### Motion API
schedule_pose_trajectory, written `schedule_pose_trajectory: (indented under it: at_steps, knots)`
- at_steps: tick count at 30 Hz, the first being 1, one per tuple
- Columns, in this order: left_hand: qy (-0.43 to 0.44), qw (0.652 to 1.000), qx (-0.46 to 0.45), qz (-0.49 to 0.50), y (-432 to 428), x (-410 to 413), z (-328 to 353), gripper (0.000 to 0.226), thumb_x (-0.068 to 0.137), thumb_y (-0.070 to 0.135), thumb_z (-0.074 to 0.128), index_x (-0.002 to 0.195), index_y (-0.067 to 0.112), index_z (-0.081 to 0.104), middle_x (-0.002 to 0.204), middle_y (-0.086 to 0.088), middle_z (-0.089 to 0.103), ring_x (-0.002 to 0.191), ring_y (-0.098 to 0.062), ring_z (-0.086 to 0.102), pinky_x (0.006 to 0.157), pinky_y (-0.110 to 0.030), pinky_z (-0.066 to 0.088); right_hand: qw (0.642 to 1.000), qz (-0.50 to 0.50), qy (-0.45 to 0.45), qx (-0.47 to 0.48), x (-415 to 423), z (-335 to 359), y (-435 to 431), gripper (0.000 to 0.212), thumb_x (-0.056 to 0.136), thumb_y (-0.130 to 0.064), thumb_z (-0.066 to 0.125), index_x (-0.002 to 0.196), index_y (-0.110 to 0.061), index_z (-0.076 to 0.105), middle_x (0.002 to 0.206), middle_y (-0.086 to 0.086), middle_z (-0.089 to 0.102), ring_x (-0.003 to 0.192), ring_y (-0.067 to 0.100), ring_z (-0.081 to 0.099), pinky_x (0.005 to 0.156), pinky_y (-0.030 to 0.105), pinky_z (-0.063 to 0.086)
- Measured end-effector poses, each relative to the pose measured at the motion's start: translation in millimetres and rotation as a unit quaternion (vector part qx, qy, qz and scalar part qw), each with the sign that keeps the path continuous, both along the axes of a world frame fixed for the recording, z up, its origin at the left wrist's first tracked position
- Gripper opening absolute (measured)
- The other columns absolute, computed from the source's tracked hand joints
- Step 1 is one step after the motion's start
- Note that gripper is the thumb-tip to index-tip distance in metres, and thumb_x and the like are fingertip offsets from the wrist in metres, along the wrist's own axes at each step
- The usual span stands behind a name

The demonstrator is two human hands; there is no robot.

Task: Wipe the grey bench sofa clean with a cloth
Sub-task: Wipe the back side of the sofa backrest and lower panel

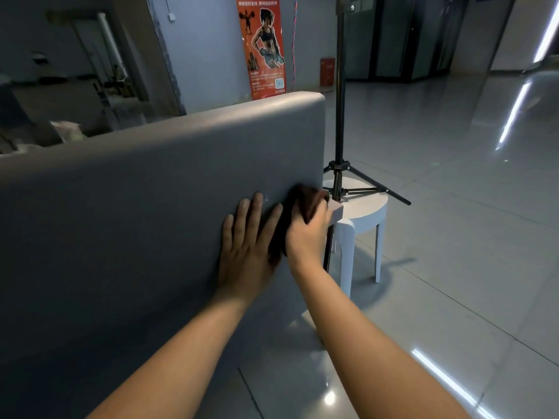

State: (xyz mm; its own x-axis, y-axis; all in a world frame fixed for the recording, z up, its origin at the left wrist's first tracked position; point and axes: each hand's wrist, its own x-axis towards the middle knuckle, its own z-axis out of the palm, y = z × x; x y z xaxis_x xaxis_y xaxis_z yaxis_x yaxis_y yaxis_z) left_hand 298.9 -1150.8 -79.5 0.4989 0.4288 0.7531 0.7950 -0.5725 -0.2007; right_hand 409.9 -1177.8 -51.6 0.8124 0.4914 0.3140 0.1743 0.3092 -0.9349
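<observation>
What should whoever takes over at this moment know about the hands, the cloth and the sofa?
Left hand: flat with fingers straight, pressed on the upright grey padded sofa panel.
Right hand: grips the dark brown cloth against the panel's right edge.
Just past that edge are a white plastic stool and a black tripod stand.
Done: cannot tell; the surface shows no wiped area.
Left: probably the panel further left. The seat is out of view.
</observation>
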Motion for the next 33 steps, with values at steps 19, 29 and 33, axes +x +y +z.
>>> schedule_pose_trajectory:
  at_steps: [19,29,33]
  knots:
    - [0.024,1.0,-0.005,0.018,0,1,-4,0.095,0.074,0.035,0.078,0.157,0.032,0.032,0.169,-0.004,-0.003,0.154,-0.028,-0.005,0.122,-0.043,-0.014,0.965,-0.05,-0.067,-0.247,1,-101,-1,0.047,0.081,0.013,0.051,0.124,-0.005,0.049,0.139,0.016,0.041,0.119,0.042,0.044,0.102,0.037,0.036]
    - [0.043,0.999,-0.019,0.019,-2,-3,-2,0.092,0.08,0.037,0.075,0.158,0.032,0.028,0.169,-0.006,-0.009,0.155,-0.027,-0.015,0.122,-0.044,-0.013,0.994,-0.053,-0.08,-0.06,9,-17,-3,0.045,0.08,0.009,0.044,0.122,-0.001,0.057,0.12,0.007,0.047,0.107,0.015,0.046,0.097,0.02,0.036]
    - [0.029,0.999,-0.017,0.008,0,-2,-3,0.092,0.076,0.033,0.076,0.157,0.032,0.032,0.169,-0.006,-0.005,0.155,-0.028,-0.009,0.122,-0.044,-0.012,0.986,-0.054,-0.134,-0.086,11,-29,6,0.041,0.075,0.006,0.052,0.116,0.002,0.055,0.124,0.017,0.048,0.113,0.028,0.045,0.102,0.027,0.034]
